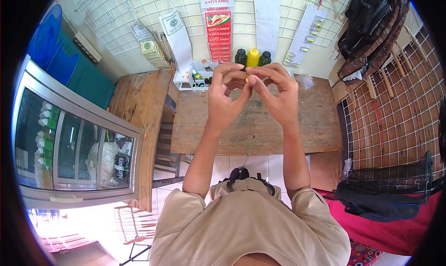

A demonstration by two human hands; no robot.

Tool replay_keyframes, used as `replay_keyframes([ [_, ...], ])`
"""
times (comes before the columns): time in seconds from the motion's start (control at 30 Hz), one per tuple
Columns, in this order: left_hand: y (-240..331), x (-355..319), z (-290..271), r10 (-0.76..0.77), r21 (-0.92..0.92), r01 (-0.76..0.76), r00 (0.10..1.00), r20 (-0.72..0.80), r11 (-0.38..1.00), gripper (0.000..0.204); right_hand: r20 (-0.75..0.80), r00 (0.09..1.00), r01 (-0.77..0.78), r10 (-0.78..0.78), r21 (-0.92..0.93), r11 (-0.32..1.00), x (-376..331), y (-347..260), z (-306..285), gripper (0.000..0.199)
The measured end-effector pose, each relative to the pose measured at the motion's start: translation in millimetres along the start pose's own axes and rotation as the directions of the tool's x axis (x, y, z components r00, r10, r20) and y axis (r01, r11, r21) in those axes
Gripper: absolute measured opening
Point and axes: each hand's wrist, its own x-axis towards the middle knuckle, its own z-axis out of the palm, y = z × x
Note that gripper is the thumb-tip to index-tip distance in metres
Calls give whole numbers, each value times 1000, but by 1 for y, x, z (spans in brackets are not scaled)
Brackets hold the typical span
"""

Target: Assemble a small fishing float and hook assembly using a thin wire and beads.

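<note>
One small yellow piece (pixel 247 80) hangs over a wooden table (pixel 254 124), pinched by the right hand (pixel 282 97), held high, seemingly for a clear view; whether the adjoining left hand (pixel 221 98) also clamps it cannot be told.

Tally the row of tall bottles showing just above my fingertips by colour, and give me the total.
Yellow bottle: 1
Dark bottles, one on the left and one on the right: 2
Total: 3, lined up beyond your left hand and right hand
</note>
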Motion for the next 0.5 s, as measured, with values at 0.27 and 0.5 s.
replay_keyframes([
  [0.27, 4, 2, -7, -49, 2, 50, 999, -7, 999, 24, 5, 997, -73, 73, 134, 988, 2, 2, 5, 12],
  [0.5, 6, 2, -16, -80, 8, 80, 997, 18, 997, 17, -35, 993, -100, 115, 282, 954, 0, 7, 11, 12],
])
